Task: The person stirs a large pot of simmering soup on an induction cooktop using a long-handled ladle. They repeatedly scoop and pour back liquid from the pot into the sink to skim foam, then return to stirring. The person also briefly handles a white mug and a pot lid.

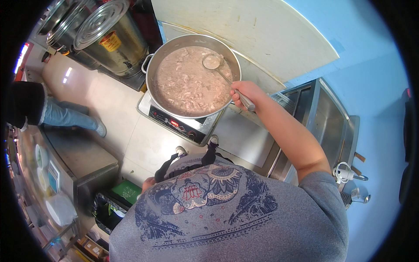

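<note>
My right hand (246,93) is closed around the grey handle of a metal ladle (223,76). The ladle's round bowl sits at the surface of a cloudy, pinkish-brown liquid (188,83) with pale, meat-like pieces in it. That liquid fills much of a large metal stockpot (196,40), which stands on an induction cooker (170,122) with a lit red display. Low beside my body, my left hand (148,183) is mostly hidden by my shirt, so its grip does not show.
Tall lidded steel urns (114,60) stand left of the pot. To the right is a steel sink (327,114). A lined waste bin (108,209) and a steel counter (81,157) lie at lower left. Another person's leg (70,116) is at far left.
</note>
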A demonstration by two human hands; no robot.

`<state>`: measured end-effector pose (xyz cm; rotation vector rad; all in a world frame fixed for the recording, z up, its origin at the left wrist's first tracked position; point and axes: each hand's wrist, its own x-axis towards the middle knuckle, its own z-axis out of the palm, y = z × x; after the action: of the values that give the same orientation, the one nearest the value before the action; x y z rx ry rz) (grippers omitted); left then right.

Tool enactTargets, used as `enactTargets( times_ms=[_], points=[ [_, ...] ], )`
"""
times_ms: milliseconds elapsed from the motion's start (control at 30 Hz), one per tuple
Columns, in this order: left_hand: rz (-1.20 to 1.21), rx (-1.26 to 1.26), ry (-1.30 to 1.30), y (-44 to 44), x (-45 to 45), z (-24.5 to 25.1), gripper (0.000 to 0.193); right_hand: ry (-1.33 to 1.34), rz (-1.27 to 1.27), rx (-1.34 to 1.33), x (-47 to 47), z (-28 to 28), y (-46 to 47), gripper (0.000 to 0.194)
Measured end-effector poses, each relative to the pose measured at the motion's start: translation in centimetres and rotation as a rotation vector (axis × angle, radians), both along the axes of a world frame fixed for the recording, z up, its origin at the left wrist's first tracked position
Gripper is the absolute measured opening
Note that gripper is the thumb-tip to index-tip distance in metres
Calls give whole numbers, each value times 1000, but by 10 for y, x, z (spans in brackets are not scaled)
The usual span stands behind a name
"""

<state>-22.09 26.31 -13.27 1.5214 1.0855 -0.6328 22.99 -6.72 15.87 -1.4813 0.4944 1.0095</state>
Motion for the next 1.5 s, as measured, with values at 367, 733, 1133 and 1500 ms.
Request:
enactTargets(
  times_ms=[367, 733, 1133, 1500],
  points=[
    [-57, 111, 9, -2, -8, 5, 42, -18, 3, 77, 20, -20, 29, 8],
    [-42, 65, 44, -4, -22, 3, 48, -54, 6, 146, 23, -51, 56, 8],
    [-14, 4, 47, 1, -30, 2, 49, -112, 57, 90, 3, -47, 87, 5],
    [26, 50, 67, -5, -33, 2, 46, -185, 165, 27, -15, -67, 100, 4]
  ],
)
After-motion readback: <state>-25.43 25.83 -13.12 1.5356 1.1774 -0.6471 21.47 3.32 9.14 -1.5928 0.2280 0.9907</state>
